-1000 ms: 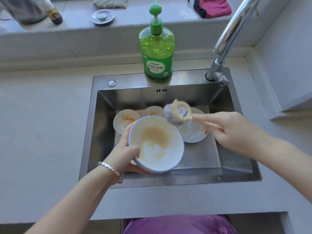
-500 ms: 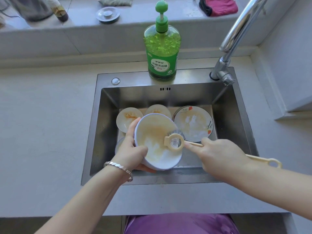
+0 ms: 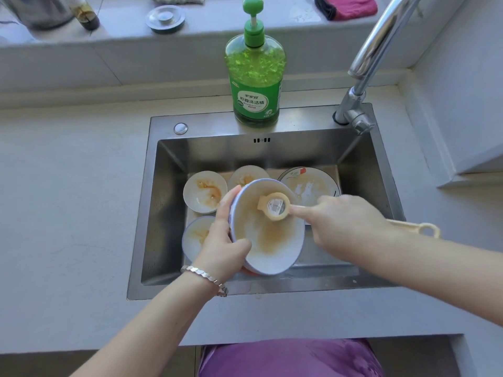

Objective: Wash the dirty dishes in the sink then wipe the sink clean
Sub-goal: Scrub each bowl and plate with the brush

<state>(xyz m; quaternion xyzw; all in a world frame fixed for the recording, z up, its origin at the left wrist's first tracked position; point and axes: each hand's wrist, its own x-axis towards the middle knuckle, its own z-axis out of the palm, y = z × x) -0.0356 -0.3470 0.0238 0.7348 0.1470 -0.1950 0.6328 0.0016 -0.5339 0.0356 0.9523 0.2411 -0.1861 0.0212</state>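
1. Stainless steel walls of the sink (image 3: 163, 202) framed the work. A white bowl (image 3: 272, 248), smeared orange-brown inside, was held tilted above the sink's front middle with its mouth turned to the right.
2. Only the left hand (image 3: 221, 240) carried it, with its fingers (image 3: 230, 198) curled over the far rim and the thumb hooked on the near rim.
3. The right hand (image 3: 345, 224) gripped the scrubbing brush (image 3: 275, 207), wrapped round the handle with the forefinger (image 3: 302, 210) laid straight along it. The round head pressed into the bowl's upper inside, and the looped handle end stuck out past the sink's right edge.
4. More soiled dishes lay on the sink floor below and behind: two saucers (image 3: 205, 191) by the far wall, a flowered plate (image 3: 313, 183) toward the far right corner, and a second bowl (image 3: 193, 235) at the left side.
5. The likeliest mishap seemed to be a slip. Hard sideways scrubbing against a one-handed rim hold could twist the bowl free, more so once it was wet or soapy, and it would drop onto the crockery beneath and chip something.
6. No stream of water showed in the sink, so scrubbing dry might only spread the residue, or flick it onto the table (image 3: 68, 213).
7. A wide stroke could also knock the handle end against the sink's right edge.
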